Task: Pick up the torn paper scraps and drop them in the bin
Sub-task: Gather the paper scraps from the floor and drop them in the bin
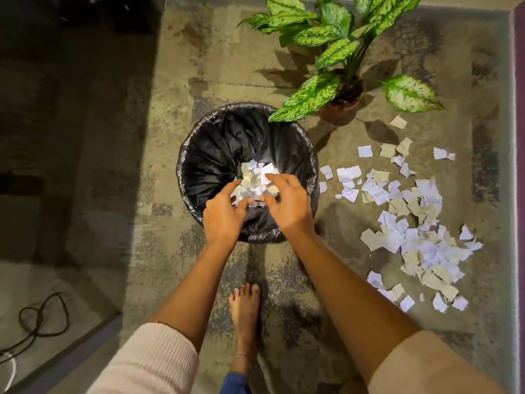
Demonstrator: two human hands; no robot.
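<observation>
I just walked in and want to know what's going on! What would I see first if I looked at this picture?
First you'd see two hands, the left hand and right hand, spread over a black-lined bin in the middle, with paper scraps beneath them inside it. Next, a big scatter of torn paper lies on the carpet to the right of the bin. Behind that, a leafy potted plant stands at the top.

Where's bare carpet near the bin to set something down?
Bare carpet left of the bin, out to the dark floor edge, and in front of it around the bare foot. Crowded to the right: paper scraps spread from the potted plant toward the right arm.
</observation>
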